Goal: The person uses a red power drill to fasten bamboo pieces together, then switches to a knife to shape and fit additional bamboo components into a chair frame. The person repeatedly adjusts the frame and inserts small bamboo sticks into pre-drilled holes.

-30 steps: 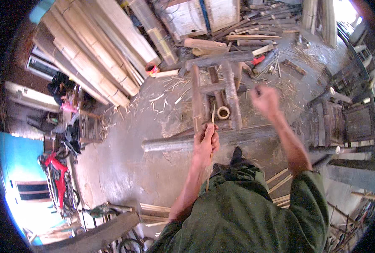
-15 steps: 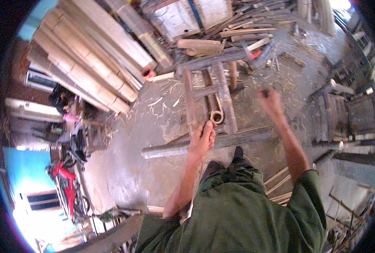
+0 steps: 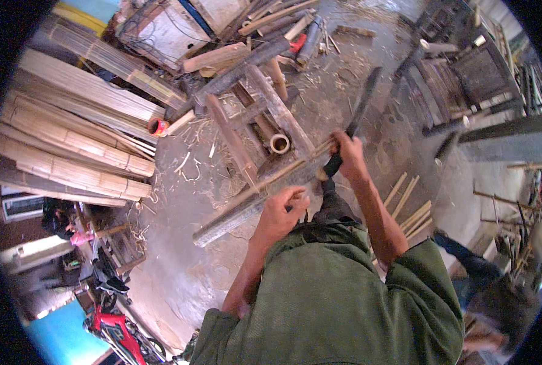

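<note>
My right hand is wrapped round the dark handle of a machete. Its long dark blade points up and away from me over the floor. In front of my body my left hand has its fingers curled in; whether anything is inside them is hidden. Beyond it a round bamboo tube, its hollow end facing up toward me, rests within a low wooden frame, apart from both hands. A thick pole lies across the near side of the frame.
Large bamboo poles or rolled mats lean at the left. Thin bamboo strips lie right of my legs. Wooden chairs stand far right, a red motorbike lower left. Another person is at the lower right.
The view has turned right. My left hand has come away from the bamboo tube and back toward my body. My right hand has moved in closer, and the machete blade now shows.
</note>
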A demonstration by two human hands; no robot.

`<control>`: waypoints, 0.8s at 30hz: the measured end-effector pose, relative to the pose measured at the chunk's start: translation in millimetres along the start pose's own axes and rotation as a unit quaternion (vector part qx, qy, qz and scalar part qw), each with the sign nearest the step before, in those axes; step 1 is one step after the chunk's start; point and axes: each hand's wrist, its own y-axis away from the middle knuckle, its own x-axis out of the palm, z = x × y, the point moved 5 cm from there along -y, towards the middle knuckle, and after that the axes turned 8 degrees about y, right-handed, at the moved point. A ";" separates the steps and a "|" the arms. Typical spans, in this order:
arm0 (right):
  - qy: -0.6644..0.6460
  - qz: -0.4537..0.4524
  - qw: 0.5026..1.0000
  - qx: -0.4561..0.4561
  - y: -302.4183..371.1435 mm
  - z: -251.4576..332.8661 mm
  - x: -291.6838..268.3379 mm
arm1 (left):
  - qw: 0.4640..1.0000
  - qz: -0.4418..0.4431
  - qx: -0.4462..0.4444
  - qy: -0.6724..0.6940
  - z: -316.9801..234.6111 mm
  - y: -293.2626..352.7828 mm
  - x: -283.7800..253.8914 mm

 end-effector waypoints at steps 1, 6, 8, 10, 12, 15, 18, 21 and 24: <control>-0.010 -0.032 0.999 -0.009 3.3 -4.4 -8.2 | 0.993 -0.001 -0.037 0.108 41.4 8.2 -3.7; -0.066 -0.128 0.989 0.038 54.9 -76.9 -33.7 | 0.855 -0.287 0.228 0.367 57.3 23.2 -63.1; -0.093 -0.134 0.984 0.066 90.4 -96.3 -16.2 | 0.834 -0.243 0.273 0.414 38.8 21.3 -79.0; -0.055 -0.160 0.980 0.108 106.1 -118.8 -24.1 | 0.892 -0.151 0.264 0.335 36.2 15.0 -96.7; 0.002 -0.181 0.970 0.164 129.8 -118.7 -38.7 | 0.879 -0.186 0.264 0.351 33.6 1.5 -112.7; 0.205 -0.195 0.959 0.015 170.1 -89.7 -46.1 | 0.870 -0.175 0.261 0.381 55.8 -39.1 -128.5; 0.324 -0.181 0.921 -0.116 193.6 -67.1 -55.7 | 0.864 -0.206 0.253 0.384 70.8 -64.0 -119.5; 0.362 -0.172 0.907 -0.127 209.2 -51.5 -56.6 | 0.857 -0.205 0.253 0.400 90.2 -81.0 -116.7; 0.404 -0.193 0.884 -0.134 213.2 -64.8 -68.2 | 0.855 -0.222 0.237 0.404 93.8 -82.9 -111.7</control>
